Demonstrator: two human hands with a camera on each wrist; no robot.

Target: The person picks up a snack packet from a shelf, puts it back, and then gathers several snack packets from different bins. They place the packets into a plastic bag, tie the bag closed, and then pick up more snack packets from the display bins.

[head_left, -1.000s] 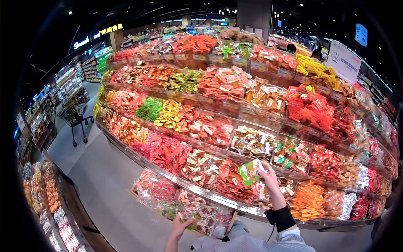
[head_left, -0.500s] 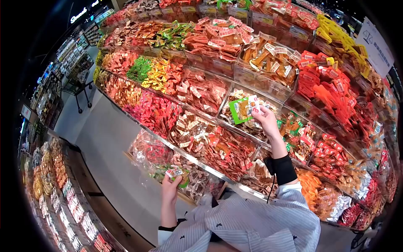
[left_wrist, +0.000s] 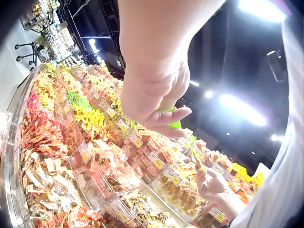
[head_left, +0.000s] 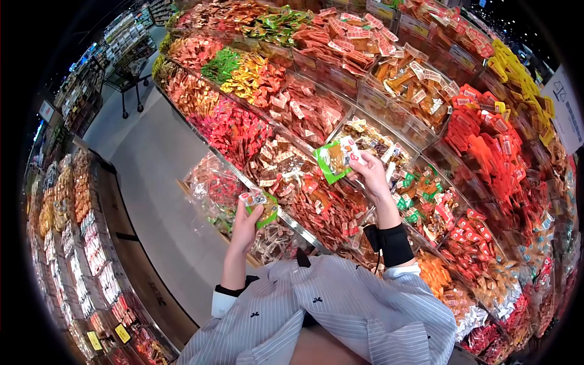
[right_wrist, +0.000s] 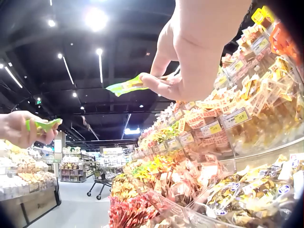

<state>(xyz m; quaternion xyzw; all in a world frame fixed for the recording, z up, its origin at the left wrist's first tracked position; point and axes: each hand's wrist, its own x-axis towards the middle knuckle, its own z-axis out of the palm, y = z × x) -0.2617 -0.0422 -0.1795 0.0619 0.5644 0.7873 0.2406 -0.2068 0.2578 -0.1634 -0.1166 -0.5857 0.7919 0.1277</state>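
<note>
My right hand pinches a snack packet by its white and red end. The packet has a green edge and a window showing brown contents, and is held over the sloped bins. Lower and to the left, my left hand holds a similar green-edged packet between thumb and fingers, near the display's front rail. In the right wrist view both packets appear nearly edge-on, the right one at the fingertips and the left one partly covered by fingers. My left fingers mostly hide their packet in the left wrist view.
Tiered clear bins of wrapped snacks rise ahead and to the right. A metal rail runs along their front edge. Bagged snacks sit low beside it. Another snack display stands left across the aisle, with a shopping cart farther off.
The head view has tilted down. My right hand has brought its packet left, closer to the left hand. My left hand has risen, its packet now turned more toward the head camera.
</note>
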